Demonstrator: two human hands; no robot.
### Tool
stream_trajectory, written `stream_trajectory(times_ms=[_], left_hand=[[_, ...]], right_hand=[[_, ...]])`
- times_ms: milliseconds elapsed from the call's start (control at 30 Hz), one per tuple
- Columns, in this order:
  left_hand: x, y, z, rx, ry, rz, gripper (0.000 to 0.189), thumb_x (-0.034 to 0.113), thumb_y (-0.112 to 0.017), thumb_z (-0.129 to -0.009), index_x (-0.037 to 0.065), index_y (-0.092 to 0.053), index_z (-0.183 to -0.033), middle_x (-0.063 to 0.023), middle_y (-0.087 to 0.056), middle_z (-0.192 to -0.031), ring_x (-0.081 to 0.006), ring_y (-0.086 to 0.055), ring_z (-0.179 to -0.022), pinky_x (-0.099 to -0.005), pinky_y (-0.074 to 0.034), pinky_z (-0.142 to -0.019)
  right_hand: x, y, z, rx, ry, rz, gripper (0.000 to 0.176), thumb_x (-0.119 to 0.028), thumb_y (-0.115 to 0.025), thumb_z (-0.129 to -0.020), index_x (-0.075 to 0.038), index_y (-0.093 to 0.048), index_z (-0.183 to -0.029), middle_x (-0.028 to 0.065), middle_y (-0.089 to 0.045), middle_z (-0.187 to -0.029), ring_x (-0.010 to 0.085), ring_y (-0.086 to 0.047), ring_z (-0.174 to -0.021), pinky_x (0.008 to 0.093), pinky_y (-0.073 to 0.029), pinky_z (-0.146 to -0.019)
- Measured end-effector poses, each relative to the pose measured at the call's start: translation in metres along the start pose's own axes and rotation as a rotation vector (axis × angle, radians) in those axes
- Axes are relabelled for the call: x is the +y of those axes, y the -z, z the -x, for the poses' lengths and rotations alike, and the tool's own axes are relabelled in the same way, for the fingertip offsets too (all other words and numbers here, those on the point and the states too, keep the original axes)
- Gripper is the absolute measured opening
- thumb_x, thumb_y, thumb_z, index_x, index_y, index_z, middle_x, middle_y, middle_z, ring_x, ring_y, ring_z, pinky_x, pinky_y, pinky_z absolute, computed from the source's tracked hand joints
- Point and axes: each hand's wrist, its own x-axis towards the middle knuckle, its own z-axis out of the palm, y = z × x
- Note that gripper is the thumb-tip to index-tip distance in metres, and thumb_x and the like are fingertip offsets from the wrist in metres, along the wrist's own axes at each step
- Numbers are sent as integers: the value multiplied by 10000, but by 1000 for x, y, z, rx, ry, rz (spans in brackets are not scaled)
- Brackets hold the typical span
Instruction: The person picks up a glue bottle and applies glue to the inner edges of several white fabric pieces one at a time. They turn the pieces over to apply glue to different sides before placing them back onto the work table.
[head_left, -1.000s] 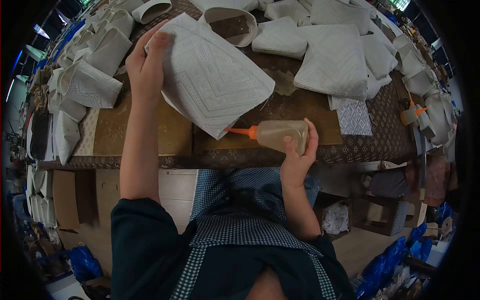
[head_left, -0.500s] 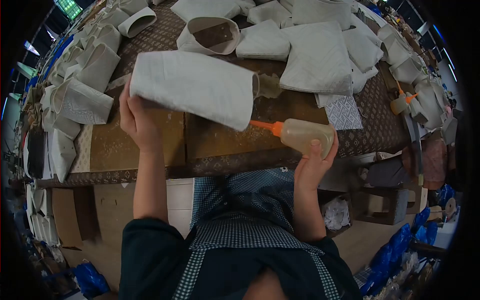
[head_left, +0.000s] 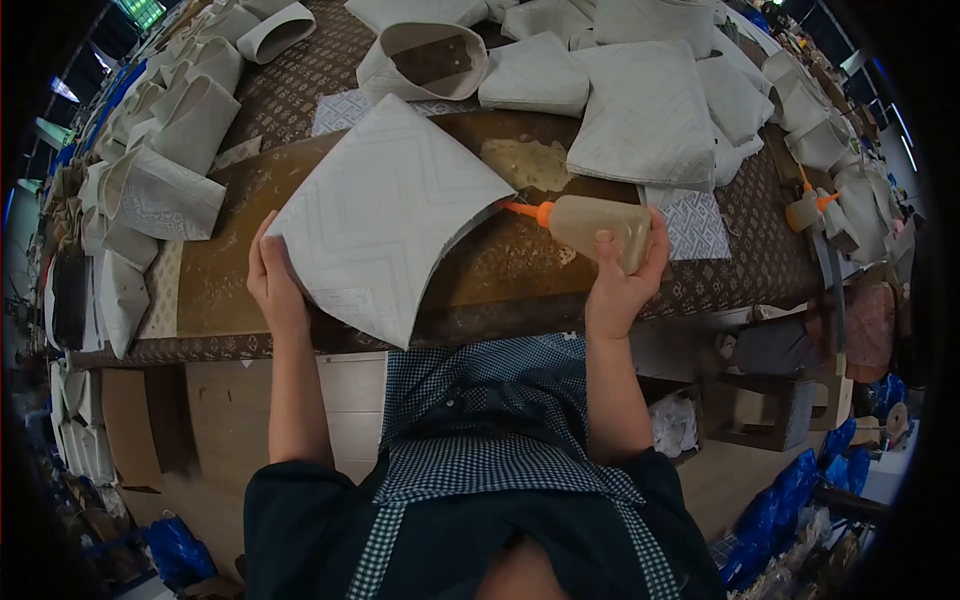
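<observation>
My left hand [head_left: 276, 278] grips the left corner of a white, zigzag-patterned fabric sleeve [head_left: 385, 220], its fingers partly hidden behind it. The piece is held tilted above the table, one corner pointing down toward my lap. In my right hand [head_left: 628, 275] is a squeeze bottle [head_left: 600, 228] of pale brownish liquid, lying on its side with its orange nozzle pointing left. The nozzle tip meets the right corner of the sleeve's open edge; whether liquid is coming out cannot be seen.
A stained brown board [head_left: 500, 285] covers the table's near part, with a dried yellowish patch [head_left: 528, 163] on it. White sleeves [head_left: 645, 115] are heaped at the back, and more [head_left: 165, 195] line the left side. Another orange-tipped bottle [head_left: 803, 210] stands at the right.
The sleeve has turned from lying lengthwise to a corner-down tilt, its patterned face now showing. My right hand has raised the bottle slightly, bringing the nozzle to the edge's right corner.
</observation>
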Motion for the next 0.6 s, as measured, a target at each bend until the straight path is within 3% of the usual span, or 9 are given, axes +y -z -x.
stream_trajectory(times_ms=[367, 600], left_hand=[[0, 0, -11, 2, 7, 42, 436, 288, -446, -1027, -69, -556, -1252, -126, -607, -1182, -160, -561, -1056, -274, -428, -945], [-8, 5, -13, -3, 1, 79, 426, 276, -448, -1025, -77, -568, -1231, -121, -610, -1176, -163, -559, -1058, -280, -426, -951]], right_hand=[[5, -8, 1, -84, -149, -21, 554, -74, -718, -853, -45, -469, -1346, 60, -518, -1274, 166, -508, -1138, 308, -419, -987], [2, -15, 6, -116, -216, -94, 541, -73, -750, -827, -46, -500, -1307, 41, -546, -1196, 140, -521, -1082, 276, -434, -952]])
